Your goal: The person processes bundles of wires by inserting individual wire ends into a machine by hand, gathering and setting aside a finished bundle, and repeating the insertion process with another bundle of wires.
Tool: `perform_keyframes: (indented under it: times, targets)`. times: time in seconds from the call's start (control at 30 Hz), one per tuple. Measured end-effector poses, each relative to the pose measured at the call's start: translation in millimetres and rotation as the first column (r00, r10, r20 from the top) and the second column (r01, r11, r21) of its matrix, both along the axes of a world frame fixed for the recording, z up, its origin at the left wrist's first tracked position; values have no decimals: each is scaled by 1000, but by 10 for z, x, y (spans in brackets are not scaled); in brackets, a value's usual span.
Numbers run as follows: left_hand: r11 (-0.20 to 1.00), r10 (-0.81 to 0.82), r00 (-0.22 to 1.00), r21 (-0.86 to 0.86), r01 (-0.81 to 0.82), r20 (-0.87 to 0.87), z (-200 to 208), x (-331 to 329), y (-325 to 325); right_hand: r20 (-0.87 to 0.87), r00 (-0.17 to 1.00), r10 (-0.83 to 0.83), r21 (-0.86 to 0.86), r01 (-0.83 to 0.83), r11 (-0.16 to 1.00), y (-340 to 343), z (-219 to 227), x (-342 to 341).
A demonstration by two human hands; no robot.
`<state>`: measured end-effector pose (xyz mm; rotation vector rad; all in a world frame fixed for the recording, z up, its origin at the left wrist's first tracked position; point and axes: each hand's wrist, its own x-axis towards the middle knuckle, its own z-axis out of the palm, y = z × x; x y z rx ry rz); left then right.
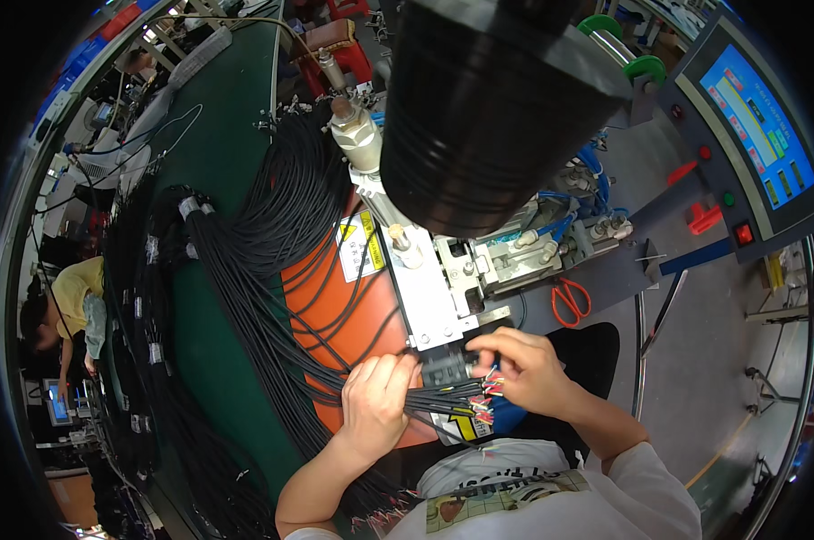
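Observation:
My left hand (377, 405) is closed around a bundle of black cables (434, 396), just in front of the machine. Their stripped ends, with red, white and yellow wires (484, 409), point to the right. My right hand (526, 371) is curled, thumb and forefinger close together beside a dark block (445, 367) under the machine's white metal plate (429, 306). What those fingers hold, if anything, is too small to make out. Some coloured wire ends lie against its lower fingers.
More black cables (245, 243) spread over a green belt (218, 333) and an orange board (348, 315). A large black cylinder (479, 117) hangs over the machine. Red-handled scissors (571, 302) lie right, below a control screen (758, 121). Another person (78, 292) works far left.

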<state>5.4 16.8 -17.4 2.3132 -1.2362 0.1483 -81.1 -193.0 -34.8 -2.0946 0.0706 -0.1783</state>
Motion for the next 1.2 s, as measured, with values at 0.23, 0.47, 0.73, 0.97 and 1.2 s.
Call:
perform_keyframes:
  times: [0.23,0.47,0.73,0.97,1.2]
  targets:
    - [949,-275,934,-220,226,-228,95,33,-23,194,957,215,377,-275,885,38,-64,48]
    - [955,-229,958,-231,186,-174,65,-9,-76,80,988,132,624,-153,766,115,-19,-27]
    - [955,-162,971,-274,110,-177,9,-25,-59,-20,995,101,839,-39,543,115,-158,25]
    - [932,-300,921,-283,227,-249,46,18,-52,73,975,209,716,-197,670,124,-72,72]
    - [983,-182,983,26,183,-35,174,-130,-138,188,981,-53,648,-83,757,247,-260,-25]
